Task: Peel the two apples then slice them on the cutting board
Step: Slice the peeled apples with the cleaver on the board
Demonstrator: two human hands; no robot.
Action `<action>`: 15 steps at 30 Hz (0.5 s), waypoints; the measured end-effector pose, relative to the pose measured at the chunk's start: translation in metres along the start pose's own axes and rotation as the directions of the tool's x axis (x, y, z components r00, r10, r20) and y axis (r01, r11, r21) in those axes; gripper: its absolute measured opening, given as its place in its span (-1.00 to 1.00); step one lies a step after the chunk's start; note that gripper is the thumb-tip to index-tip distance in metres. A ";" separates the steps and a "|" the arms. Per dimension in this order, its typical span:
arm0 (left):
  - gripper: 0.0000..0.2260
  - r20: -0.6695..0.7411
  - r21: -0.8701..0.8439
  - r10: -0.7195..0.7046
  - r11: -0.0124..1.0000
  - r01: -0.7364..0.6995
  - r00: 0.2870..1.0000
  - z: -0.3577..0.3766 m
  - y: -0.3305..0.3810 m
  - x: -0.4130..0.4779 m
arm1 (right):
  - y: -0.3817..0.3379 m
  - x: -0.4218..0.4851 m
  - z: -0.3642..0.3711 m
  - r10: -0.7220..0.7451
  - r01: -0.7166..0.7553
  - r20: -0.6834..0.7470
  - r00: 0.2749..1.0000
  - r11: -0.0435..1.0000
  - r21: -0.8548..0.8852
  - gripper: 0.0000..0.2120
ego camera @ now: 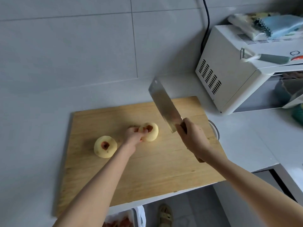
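Two peeled, pale yellow apples lie on the wooden cutting board (147, 169). The left apple (105, 146) sits alone, its reddish stem hollow facing up. My left hand (134, 134) holds the right apple (151, 133) from its left side, fingertips curled over its top hollow. My right hand (192, 136) grips the wooden handle of a cleaver (164, 104). The broad steel blade is raised above the board, tilted up and away, just right of the held apple and clear of it.
A white microwave (229, 82) stands at the right rear, with a peeler (262, 57) and bags on top. A black cable runs up the tiled wall. A round rim (214, 128) shows at the board's right edge. Below the counter edge are a bin and a sandalled foot.
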State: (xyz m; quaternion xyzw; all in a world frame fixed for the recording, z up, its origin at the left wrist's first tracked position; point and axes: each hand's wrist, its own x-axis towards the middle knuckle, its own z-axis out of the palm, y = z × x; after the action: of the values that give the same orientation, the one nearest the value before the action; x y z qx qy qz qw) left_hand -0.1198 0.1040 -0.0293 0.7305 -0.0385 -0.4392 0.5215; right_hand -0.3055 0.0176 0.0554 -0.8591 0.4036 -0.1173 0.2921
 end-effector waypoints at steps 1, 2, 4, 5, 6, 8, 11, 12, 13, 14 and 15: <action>-0.66 -0.005 -0.010 0.006 1.000 -0.006 1.000 0.001 0.000 -0.001 | -0.009 -0.003 -0.001 -0.035 0.036 0.022 0.999 0.999 -0.031 -0.81; -0.67 -0.009 -0.019 0.011 1.000 -0.011 1.000 0.001 0.000 -0.001 | -0.017 -0.005 0.001 -0.056 0.059 0.052 0.997 0.997 -0.057 -0.81; -0.67 -0.010 -0.039 0.017 0.999 -0.018 1.000 0.000 -0.001 0.000 | -0.030 -0.009 0.009 -0.063 0.073 0.108 0.992 0.993 -0.093 -0.83; -0.68 -0.008 -0.042 0.020 0.999 -0.020 1.000 -0.001 -0.002 0.001 | -0.035 -0.010 0.012 -0.057 0.071 0.132 0.990 0.992 -0.103 -0.83; -0.71 -0.006 -0.037 0.024 0.999 -0.024 1.000 -0.001 -0.003 0.001 | -0.038 -0.010 0.015 -0.051 0.068 0.149 0.988 0.992 -0.109 -0.84; -0.81 -0.009 -0.028 0.036 0.999 -0.037 0.999 -0.004 -0.006 0.005 | -0.043 -0.009 0.018 -0.043 0.065 0.171 0.984 0.990 -0.124 -0.85; -0.84 -0.021 -0.022 0.046 0.999 -0.047 0.999 -0.003 -0.008 0.006 | -0.048 -0.006 0.019 -0.038 0.069 0.201 0.979 0.986 -0.152 -0.84; -0.83 -0.028 -0.027 0.044 0.999 -0.045 0.999 -0.003 -0.008 0.006 | -0.050 -0.005 0.020 -0.037 0.073 0.213 0.976 0.984 -0.164 -0.84; -0.80 -0.032 -0.034 0.039 0.999 -0.040 0.999 -0.003 -0.008 0.006 | -0.052 -0.004 0.021 -0.035 0.076 0.226 0.974 0.982 -0.176 -0.84; -0.78 -0.035 -0.044 0.032 0.998 -0.034 0.999 -0.003 -0.008 0.005 | -0.054 -0.003 0.022 -0.033 0.078 0.238 0.971 0.980 -0.182 -0.84; -0.76 -0.036 -0.052 0.026 0.998 -0.028 0.999 -0.003 -0.007 0.005 | -0.055 -0.003 0.023 -0.030 0.079 0.252 0.967 0.979 -0.187 -0.86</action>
State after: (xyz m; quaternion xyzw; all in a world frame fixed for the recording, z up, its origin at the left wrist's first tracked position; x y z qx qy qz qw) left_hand -0.1179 0.1070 -0.0377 0.7236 -0.0274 -0.4199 0.5471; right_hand -0.2627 0.0572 0.0698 -0.9022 0.3498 0.0229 0.2513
